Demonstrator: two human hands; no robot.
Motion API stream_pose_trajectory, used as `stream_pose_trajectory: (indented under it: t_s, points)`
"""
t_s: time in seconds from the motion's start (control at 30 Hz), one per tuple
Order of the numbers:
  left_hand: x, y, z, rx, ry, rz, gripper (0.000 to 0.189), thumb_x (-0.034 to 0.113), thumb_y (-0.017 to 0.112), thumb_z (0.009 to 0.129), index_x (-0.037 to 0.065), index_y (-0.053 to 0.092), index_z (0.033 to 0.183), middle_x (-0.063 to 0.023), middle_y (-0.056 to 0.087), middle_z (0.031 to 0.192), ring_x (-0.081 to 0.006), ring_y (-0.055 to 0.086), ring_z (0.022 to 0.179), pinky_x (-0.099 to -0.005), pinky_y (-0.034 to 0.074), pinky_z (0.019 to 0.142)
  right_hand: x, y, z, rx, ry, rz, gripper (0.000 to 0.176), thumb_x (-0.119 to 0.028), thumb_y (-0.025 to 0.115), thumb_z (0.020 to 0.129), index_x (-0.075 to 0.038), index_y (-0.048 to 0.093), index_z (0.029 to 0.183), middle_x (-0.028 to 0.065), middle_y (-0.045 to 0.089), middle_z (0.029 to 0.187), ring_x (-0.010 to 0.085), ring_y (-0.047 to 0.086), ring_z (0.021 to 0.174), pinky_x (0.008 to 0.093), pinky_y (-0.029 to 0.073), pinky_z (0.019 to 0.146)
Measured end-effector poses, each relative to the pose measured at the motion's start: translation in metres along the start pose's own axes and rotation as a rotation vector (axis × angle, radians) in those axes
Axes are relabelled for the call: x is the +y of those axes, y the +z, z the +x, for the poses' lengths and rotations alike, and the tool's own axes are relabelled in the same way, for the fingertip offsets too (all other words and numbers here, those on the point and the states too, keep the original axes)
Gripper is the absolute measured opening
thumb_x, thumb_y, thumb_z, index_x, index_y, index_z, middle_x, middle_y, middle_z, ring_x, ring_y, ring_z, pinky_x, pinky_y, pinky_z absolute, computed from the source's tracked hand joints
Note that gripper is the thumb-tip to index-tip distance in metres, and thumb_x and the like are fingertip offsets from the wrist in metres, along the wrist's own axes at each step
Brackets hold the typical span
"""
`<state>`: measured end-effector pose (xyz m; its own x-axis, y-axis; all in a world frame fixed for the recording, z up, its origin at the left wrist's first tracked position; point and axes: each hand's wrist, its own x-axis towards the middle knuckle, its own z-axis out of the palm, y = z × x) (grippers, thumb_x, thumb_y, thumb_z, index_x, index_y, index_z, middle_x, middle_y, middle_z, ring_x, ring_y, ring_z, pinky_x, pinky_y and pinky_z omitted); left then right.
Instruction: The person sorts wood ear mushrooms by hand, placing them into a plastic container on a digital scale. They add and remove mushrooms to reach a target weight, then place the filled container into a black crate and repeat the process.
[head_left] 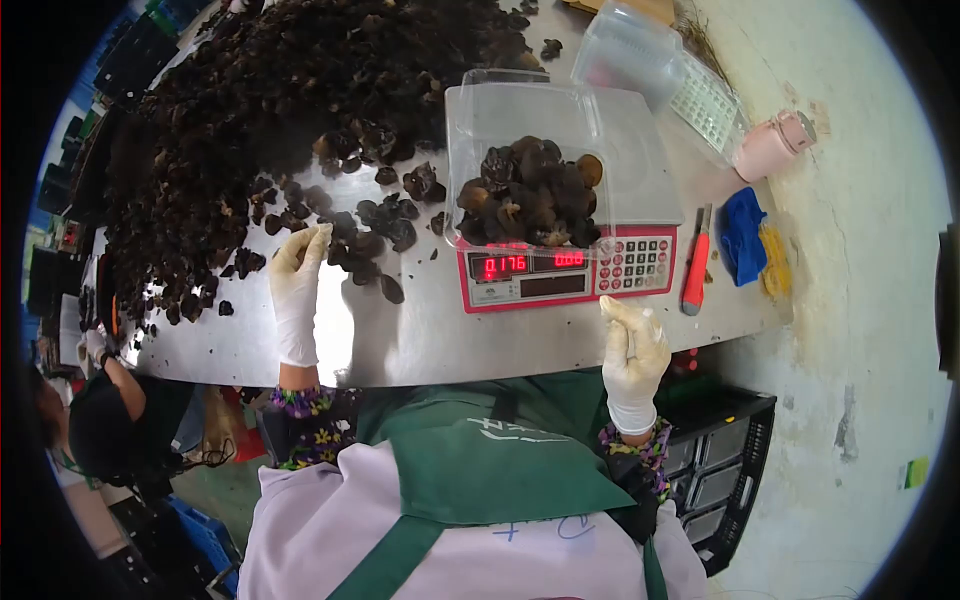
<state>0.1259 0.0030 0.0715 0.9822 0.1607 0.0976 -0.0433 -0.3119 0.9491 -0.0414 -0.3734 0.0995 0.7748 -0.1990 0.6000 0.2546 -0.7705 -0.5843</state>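
Observation:
My left hand (300, 285), in a white glove, has its fingertips pressed together at the edge of some dark wood-ear mushrooms (355, 250) on the metal table; whether it grips one is unclear. My right hand (634, 355), also gloved, hovers before the front edge of the red scale (545, 300), fingers curled together, with nothing clearly visible in them. On the scale sits a clear plastic container (460, 150) holding a heap of dark mushrooms (535, 195). The red display reads 0.176.
A large mushroom pile (250, 100) covers the table's left and back. Right of the scale lie a red cutter (696, 265), blue cloth (741, 235) and pink bottle (775, 145). Clear containers (635, 50) stand behind. A co-worker (120, 410) is at far left; black crates (720, 460) stand below right.

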Motion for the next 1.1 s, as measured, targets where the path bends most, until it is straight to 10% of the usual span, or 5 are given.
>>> stream_pose_trajectory:
  t_s: [0.33, 0.63, 0.73, 0.9, 1.1]
  points:
    - [0.073, 0.081, -0.038, -0.454, -0.225, -0.348, 0.055, 0.019, 0.068, 0.097, 0.012, 0.048, 0.148, -0.0006, 0.069, 0.095, -0.0040, 0.057, 0.067, -0.0178, 0.043, 0.059, 0.042, -0.028, 0.108, -0.160, 0.590, 0.494, 0.025, -0.013, 0.052, 0.102, -0.002, 0.069, 0.116, 0.0098, 0.071, 0.107, 0.0191, 0.068, 0.097, 0.0321, 0.054, 0.087]
    - [0.082, 0.115, -0.029, -0.412, -0.378, -0.505, 0.044, 0.008, 0.068, 0.094, 0.004, 0.057, 0.137, -0.0037, 0.067, 0.080, -0.0080, 0.059, 0.061, -0.0219, 0.046, 0.056, 0.110, 0.063, 0.223, -0.362, 1.107, 1.137, 0.046, -0.034, 0.045, 0.107, 0.000, 0.058, 0.135, 0.0165, 0.062, 0.132, 0.0253, 0.061, 0.117, 0.0383, 0.049, 0.100]
    - [0.081, 0.110, -0.026, -0.489, -0.407, -0.560, 0.044, 0.019, 0.069, 0.097, 0.005, 0.056, 0.137, -0.0044, 0.067, 0.082, -0.0105, 0.062, 0.064, -0.0230, 0.049, 0.059, 0.130, 0.056, 0.225, -0.799, 0.767, 1.692, 0.047, -0.040, 0.045, 0.108, -0.003, 0.060, 0.132, 0.0132, 0.066, 0.125, 0.0249, 0.059, 0.120, 0.0387, 0.047, 0.101]
    - [0.091, 0.098, -0.025, -0.615, -0.585, -0.715, 0.046, 0.022, 0.067, 0.099, 0.006, 0.053, 0.140, -0.0052, 0.067, 0.084, -0.0123, 0.064, 0.069, -0.0262, 0.051, 0.066, 0.028, 0.002, 0.136, -0.170, -0.204, -0.075, 0.039, -0.032, 0.060, 0.103, -0.003, 0.063, 0.129, 0.0102, 0.071, 0.109, 0.0194, 0.065, 0.099, 0.0326, 0.052, 0.089]
    - [0.080, 0.111, -0.035, -0.560, -0.372, -0.523, 0.034, 0.003, 0.056, 0.097, 0.003, 0.053, 0.131, -0.0050, 0.064, 0.093, -0.0145, 0.060, 0.073, -0.0296, 0.049, 0.066, 0.037, 0.000, 0.064, -0.510, 0.869, 0.552, 0.028, -0.026, 0.061, 0.104, -0.001, 0.058, 0.117, 0.0097, 0.070, 0.095, 0.0148, 0.068, 0.081, 0.0283, 0.055, 0.074]
